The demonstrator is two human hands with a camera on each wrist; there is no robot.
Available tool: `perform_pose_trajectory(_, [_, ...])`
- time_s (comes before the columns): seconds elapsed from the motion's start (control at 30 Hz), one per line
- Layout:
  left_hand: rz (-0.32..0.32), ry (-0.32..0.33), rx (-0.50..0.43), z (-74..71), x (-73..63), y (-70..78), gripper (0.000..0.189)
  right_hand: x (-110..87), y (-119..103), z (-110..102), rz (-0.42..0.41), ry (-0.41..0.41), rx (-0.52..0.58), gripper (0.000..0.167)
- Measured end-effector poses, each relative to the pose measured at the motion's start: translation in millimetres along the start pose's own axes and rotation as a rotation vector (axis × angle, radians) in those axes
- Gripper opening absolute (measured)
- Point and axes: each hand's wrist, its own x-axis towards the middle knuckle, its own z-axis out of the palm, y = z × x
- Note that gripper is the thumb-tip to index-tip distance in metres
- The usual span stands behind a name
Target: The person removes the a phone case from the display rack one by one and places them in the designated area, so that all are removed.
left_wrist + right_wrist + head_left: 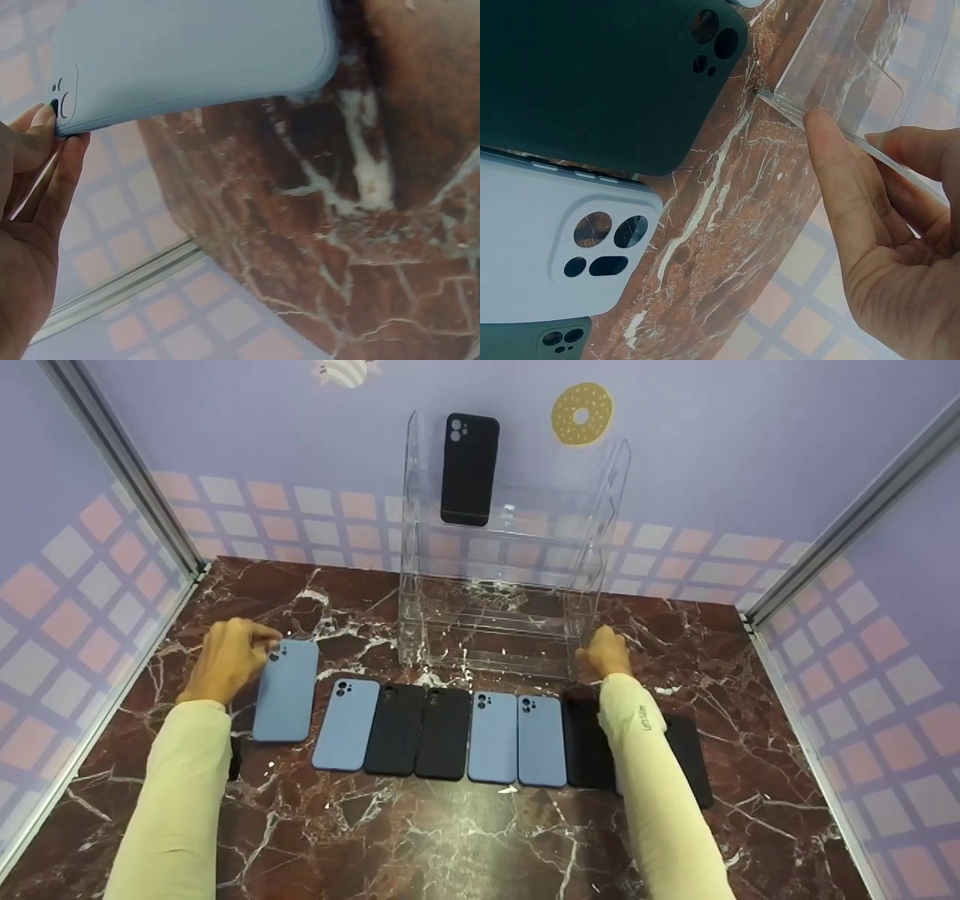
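Note:
My left hand (227, 658) pinches a light blue phone case (287, 694) by its camera-hole corner, between thumb and fingers. In the left wrist view that case (195, 52) is tilted over the table. With thumb and fingertips my right hand (606, 651) grips the right side panel of a clear tiered display rack (525, 510); the right wrist view shows the panel's edge (784, 109) between them. A black phone case (469, 472) stands upright on the rack's top tier, at the left.
In front of the rack runs a row of blue cases (493, 739) and black cases (442, 735), partly hidden by my right sleeve. A pale case (525, 240) lies there too. A small black thing (235, 757) shows beside my left sleeve. Patterned walls (885, 705) enclose the marbled table (375, 840).

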Motion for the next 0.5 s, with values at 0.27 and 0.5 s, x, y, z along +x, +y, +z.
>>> perform_pose_trajectory(0.27, [-0.038, -0.096, -0.009, 20.4, -7.1, -13.0, 0.015, -1.6, -1.4, 1.1, 0.011, 0.002, 0.005, 0.048])
perform_pose_trajectory(0.5, [-0.079, -0.171, -0.013, 32.2, -6.7, -15.4, 0.017, -1.8, -1.0, 0.5, 0.014, -0.005, 0.011, 0.041])
